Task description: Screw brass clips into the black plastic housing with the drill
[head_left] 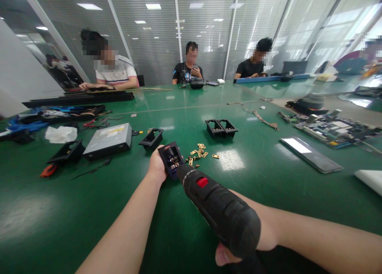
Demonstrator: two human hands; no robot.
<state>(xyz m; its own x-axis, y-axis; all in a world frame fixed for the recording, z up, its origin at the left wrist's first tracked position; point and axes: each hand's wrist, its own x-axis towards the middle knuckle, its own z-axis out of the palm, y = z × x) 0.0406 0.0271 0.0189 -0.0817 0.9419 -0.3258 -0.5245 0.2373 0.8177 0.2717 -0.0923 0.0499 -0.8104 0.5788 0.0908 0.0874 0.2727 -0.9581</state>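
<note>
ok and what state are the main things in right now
left hand, holding a black frame
black frame, tilted, open side showing
right hand, gripping drill
drill, nose at the frame, running or not unclear
brass plates, loose, scattered
twin frames, side by side
tissue, crumpled
disc drive, lying flat, shut
dark panel, lying flat
cord, lying loose
circuit board, uncovered
</note>
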